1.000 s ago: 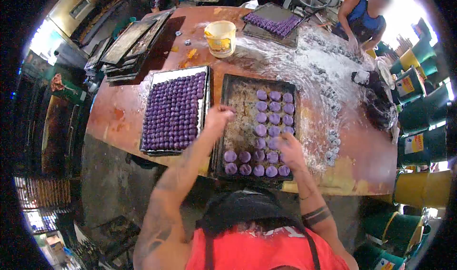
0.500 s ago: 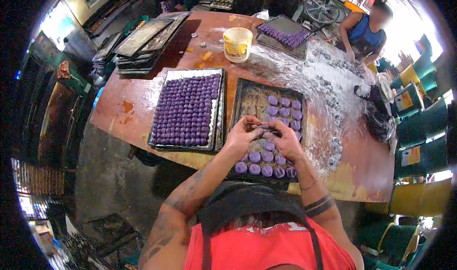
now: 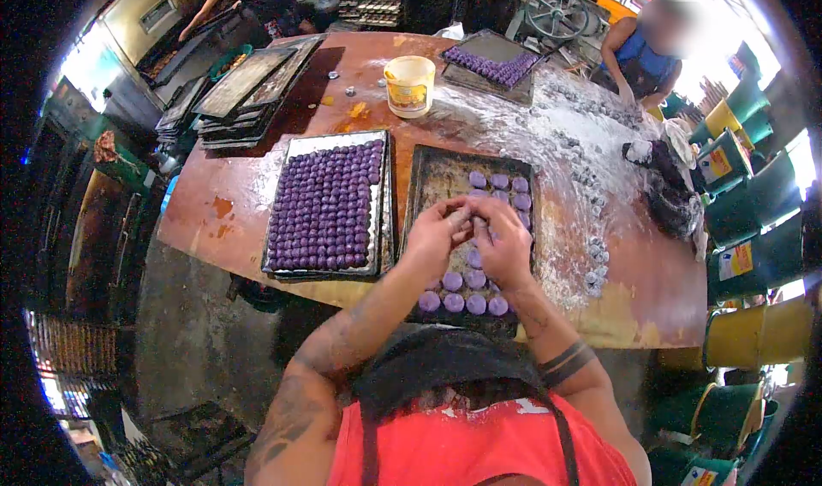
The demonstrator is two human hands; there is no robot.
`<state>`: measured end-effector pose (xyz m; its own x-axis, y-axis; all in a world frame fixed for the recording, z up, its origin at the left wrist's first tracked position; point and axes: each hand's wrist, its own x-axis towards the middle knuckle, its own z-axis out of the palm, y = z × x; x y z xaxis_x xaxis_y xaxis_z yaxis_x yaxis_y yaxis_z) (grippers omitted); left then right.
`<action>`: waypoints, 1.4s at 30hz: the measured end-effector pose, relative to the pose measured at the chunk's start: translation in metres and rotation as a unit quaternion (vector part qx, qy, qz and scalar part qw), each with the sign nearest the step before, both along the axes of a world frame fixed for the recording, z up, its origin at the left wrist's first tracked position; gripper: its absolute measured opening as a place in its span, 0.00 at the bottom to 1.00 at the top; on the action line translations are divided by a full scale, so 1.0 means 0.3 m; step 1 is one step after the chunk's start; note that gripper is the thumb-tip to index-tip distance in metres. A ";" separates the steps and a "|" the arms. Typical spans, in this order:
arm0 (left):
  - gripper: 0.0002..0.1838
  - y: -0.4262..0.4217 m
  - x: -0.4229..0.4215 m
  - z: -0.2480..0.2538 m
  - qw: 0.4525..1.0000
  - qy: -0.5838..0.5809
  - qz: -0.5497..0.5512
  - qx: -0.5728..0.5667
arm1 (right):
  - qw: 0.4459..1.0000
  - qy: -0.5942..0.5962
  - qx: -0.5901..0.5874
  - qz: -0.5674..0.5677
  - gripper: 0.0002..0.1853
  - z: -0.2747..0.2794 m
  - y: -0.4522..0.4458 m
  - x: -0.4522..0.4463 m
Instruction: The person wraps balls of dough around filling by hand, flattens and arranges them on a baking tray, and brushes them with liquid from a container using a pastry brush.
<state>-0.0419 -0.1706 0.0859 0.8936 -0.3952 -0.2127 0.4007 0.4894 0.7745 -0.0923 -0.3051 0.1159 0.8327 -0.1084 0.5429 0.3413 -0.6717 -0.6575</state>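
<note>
Over a dark baking tray (image 3: 432, 169) my left hand (image 3: 433, 233) and my right hand (image 3: 505, 244) meet, fingertips pressed together. Both are closed in a pinch, and whatever sits between the fingers is hidden. Flat round pieces of light purple dough (image 3: 475, 279) lie in rows on the tray, along its right side and near edge. My hands and wrists cover some of them. To the left, a second tray (image 3: 373, 229) carries tight rows of small dark purple dough balls (image 3: 325, 203).
A white bucket (image 3: 409, 88) stands on the table (image 3: 223, 173), beyond the trays. Stacked trays (image 3: 248, 101) are at the far left. White flour (image 3: 556, 135) and floured lumps cover the right side, where a person (image 3: 646, 53) works. Another tray of purple pieces (image 3: 492, 65) lies at the back.
My fingers have drawn closer together, and the right hand has turned inward over the tray. The whole scene has shifted slightly left in view as my head moved.
</note>
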 end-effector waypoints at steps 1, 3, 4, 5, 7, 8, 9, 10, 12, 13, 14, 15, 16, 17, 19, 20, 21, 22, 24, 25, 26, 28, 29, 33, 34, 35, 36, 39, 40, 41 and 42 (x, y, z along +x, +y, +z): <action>0.23 0.023 0.030 -0.006 0.999 0.012 -0.031 0.025 | 0.999 -0.006 -0.035 0.020 0.16 0.004 -0.001 -0.010; 0.22 0.065 0.031 0.049 0.997 0.006 -0.045 0.064 | 0.994 0.018 -0.110 0.018 0.18 0.014 -0.019 -0.013; 0.22 0.069 0.015 0.075 0.995 -0.012 -0.074 0.065 | 0.994 0.014 -0.089 0.059 0.20 0.037 -0.008 -0.012; 0.22 0.070 -0.004 0.088 0.992 -0.029 -0.106 0.067 | 0.993 0.012 -0.066 0.097 0.21 0.071 0.008 -0.009; 0.20 0.031 -0.026 0.043 0.988 -0.079 -0.135 0.008 | 0.984 0.004 -0.047 0.173 0.23 0.044 -0.009 0.024; 0.19 0.030 -0.027 0.006 0.988 -0.018 -0.150 -0.026 | 0.982 0.016 -0.051 0.180 0.23 0.017 -0.034 0.034; 0.18 0.033 -0.032 0.004 0.984 0.042 -0.161 -0.062 | 0.980 0.027 -0.056 0.189 0.23 0.012 -0.049 0.042; 0.17 0.034 -0.037 0.004 0.976 0.101 -0.169 -0.098 | 0.977 0.038 -0.062 0.201 0.23 0.009 -0.057 0.044; 0.14 0.026 -0.055 -0.004 0.978 0.111 -0.159 -0.074 | 0.991 0.049 0.007 0.122 0.23 -0.028 -0.038 0.027; 0.14 0.032 -0.052 -0.025 0.978 0.109 -0.165 -0.061 | 0.991 0.088 0.076 0.070 0.23 -0.080 -0.024 0.020; 0.14 0.040 -0.051 -0.048 0.978 0.107 -0.171 -0.047 | 0.981 0.128 0.143 0.016 0.23 -0.125 -0.012 0.008; 0.14 0.049 -0.044 -0.069 0.985 0.105 -0.133 -0.014 | 0.987 0.083 0.129 0.041 0.23 -0.137 0.012 -0.005; 0.13 0.061 -0.036 -0.089 0.990 0.104 -0.097 0.020 | 0.971 0.146 0.179 0.055 0.24 -0.186 0.010 -0.009; 0.13 0.069 -0.033 -0.106 0.991 0.102 -0.061 0.056 | 0.949 0.207 0.229 0.068 0.24 -0.265 0.002 -0.007; 0.12 0.078 -0.040 -0.121 0.965 -0.076 0.012 0.251 | 0.913 0.209 0.345 0.065 0.23 -0.296 0.016 0.006; 0.12 0.080 -0.052 -0.134 0.924 -0.162 0.048 0.342 | 0.905 0.256 0.337 0.050 0.22 -0.309 0.002 0.017; 0.13 0.081 -0.066 -0.162 0.917 -0.213 0.012 0.336 | 0.894 0.303 0.328 0.036 0.21 -0.337 -0.027 0.032; 0.19 0.070 -0.067 -0.216 0.938 -0.189 0.005 0.291 | 0.881 0.349 0.318 0.022 0.20 -0.374 -0.055 0.046; 0.25 0.091 -0.073 -0.258 0.876 -0.246 0.000 0.415 | 0.929 0.326 0.172 0.014 0.13 -0.483 -0.065 0.061; 0.26 0.100 -0.069 -0.252 0.873 -0.247 0.017 0.421 | 0.948 0.302 0.100 0.000 0.10 -0.516 -0.055 0.061; 0.27 0.109 -0.068 -0.250 0.869 -0.248 0.031 0.427 | 0.960 0.279 0.028 -0.017 0.07 -0.550 -0.049 0.053; 0.30 0.140 -0.050 -0.269 0.865 -0.241 0.012 0.439 | 0.957 0.204 -0.207 0.004 0.13 -0.542 -0.052 0.026; 0.29 0.157 -0.047 -0.284 0.861 -0.247 0.021 0.445 | 0.951 0.216 -0.222 -0.006 0.15 -0.491 -0.034 0.009; 0.19 0.161 -0.039 -0.245 0.908 -0.100 -0.042 0.406 | 0.967 0.219 0.062 0.113 0.18 -0.600 0.012 -0.116; 0.19 0.137 -0.038 -0.286 0.918 -0.095 -0.059 0.382 | 0.957 0.240 0.075 0.146 0.18 -0.608 -0.009 -0.109; 0.18 0.120 -0.023 -0.352 0.927 -0.091 -0.072 0.358 | 0.945 0.261 0.087 0.178 0.18 -0.612 -0.029 -0.103; 0.18 0.110 -0.004 -0.395 0.935 -0.085 -0.080 0.336 | 0.929 0.308 -0.018 0.204 0.18 -0.481 -0.073 -0.040; 0.13 0.130 0.049 -0.330 0.887 -0.177 -0.083 0.419 | 0.976 0.215 0.035 0.013 0.20 -0.555 -0.367 0.047; 0.13 0.147 0.079 -0.297 0.863 -0.209 -0.070 0.455 | 0.957 0.259 -0.068 -0.111 0.20 -0.416 -0.474 0.038; 0.11 0.176 0.118 -0.311 0.821 -0.273 -0.031 0.499 | 0.926 0.295 -0.132 -0.195 0.18 -0.471 -0.646 0.010; 0.09 0.199 0.169 -0.327 0.822 -0.227 -0.022 0.521 | 0.905 0.215 -0.259 -0.260 0.14 -0.507 -0.768 -0.043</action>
<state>0.0089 -0.1109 -0.0122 0.9641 -0.2443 -0.1042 -0.0468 -0.5426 0.8387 -0.1052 -0.5355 -0.0362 0.8889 -0.3696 0.2707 -0.3217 -0.9243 -0.2055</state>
